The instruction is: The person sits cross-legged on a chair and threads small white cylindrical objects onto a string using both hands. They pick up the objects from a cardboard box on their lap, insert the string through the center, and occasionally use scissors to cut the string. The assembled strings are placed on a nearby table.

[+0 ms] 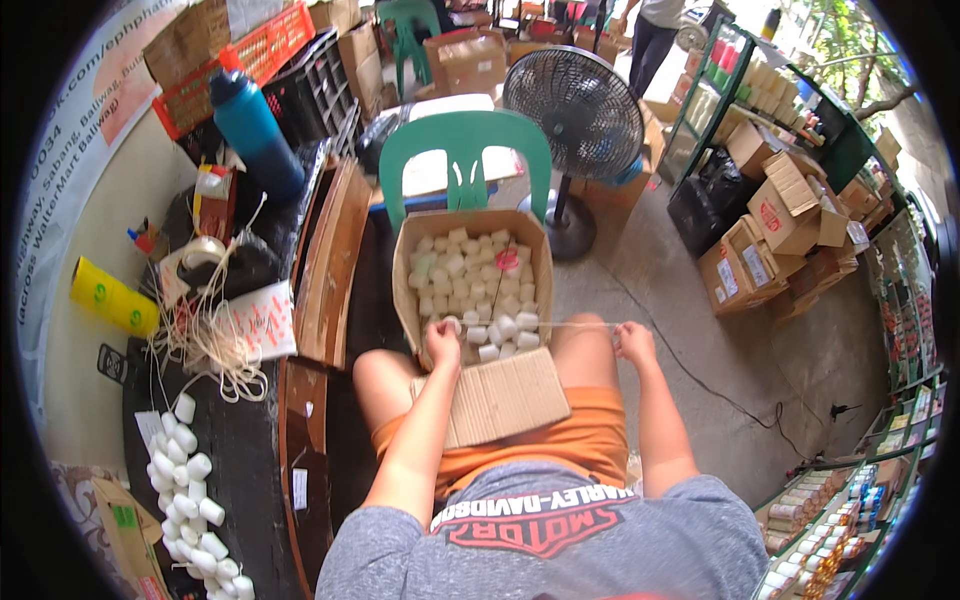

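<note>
A cardboard box (402, 262) full of small white cylindrical pieces (470, 265) rests against the green plastic chair (395, 160) in front of me. At its near left corner, my left hand (443, 345) is closed, pinching a white cylindrical piece (453, 325) at its fingertips. Out to the right, over my right knee, my right hand (634, 342) pinches a thin white string (575, 324). This string runs taut across the box's near end toward my left hand. A box flap (505, 400) lies over my lap. Among the pieces sits a small pink-red item (508, 260) with a dark thin stem.
On the dark table at left lie a bundle of pale cord (225, 345), a heap of strung white pieces (188, 490), a yellow roll (113, 297) and a blue bottle (255, 135). A black fan (573, 110) stands beyond the chair. A cable (690, 365) crosses the floor; cartons (745, 265) stand right.
</note>
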Available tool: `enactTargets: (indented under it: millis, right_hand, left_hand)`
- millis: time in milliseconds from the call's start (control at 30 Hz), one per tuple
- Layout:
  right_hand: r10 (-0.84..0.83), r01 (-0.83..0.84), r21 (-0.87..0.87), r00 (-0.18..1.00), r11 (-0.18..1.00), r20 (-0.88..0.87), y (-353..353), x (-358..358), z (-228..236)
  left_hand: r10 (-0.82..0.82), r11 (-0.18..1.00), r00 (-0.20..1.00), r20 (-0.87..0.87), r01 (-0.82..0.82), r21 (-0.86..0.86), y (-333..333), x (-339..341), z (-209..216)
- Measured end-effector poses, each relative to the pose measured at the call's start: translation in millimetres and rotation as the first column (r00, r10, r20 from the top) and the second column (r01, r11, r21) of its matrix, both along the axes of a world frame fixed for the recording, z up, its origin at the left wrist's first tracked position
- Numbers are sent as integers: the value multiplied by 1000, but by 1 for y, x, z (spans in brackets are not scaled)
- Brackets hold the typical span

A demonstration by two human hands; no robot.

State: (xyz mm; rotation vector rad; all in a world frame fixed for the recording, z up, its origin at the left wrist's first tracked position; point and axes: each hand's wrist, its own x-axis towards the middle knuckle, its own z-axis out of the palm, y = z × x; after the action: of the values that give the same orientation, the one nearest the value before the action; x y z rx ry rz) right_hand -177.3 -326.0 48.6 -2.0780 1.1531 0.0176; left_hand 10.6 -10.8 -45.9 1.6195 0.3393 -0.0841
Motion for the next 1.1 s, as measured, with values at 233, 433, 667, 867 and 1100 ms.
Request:
enactTargets:
  millis: [233, 433, 667, 867, 1100]
  right_hand:
    - [-716, -63, 812, 437, 580, 544, -39, -5, -23]
    - [-747, 62, 753, 203, 656, 634, -73, -12, 11]
    - [-676, 229, 639, 164, 735, 719, -59, -15, 46]
    - [-628, -45, 683, 351, 729, 694, -37, -7, 52]
    - [-425, -342, 759, 668, 554, 611, 78, 70, 61]
  left_hand:
    - [-140, 964, 979, -150, 169, 204, 6, -3, -1]
    - [-418, -262, 479, -772, 750, 607, 3, 24, 41]
    - [-345, -463, 140, -928, 835, 298, -2, 42, 51]
    - [-772, 83, 545, -327, 597, 798, -32, 37, 17]
    - [-632, 347, 750, -196, 500, 793, -39, 32, -32]
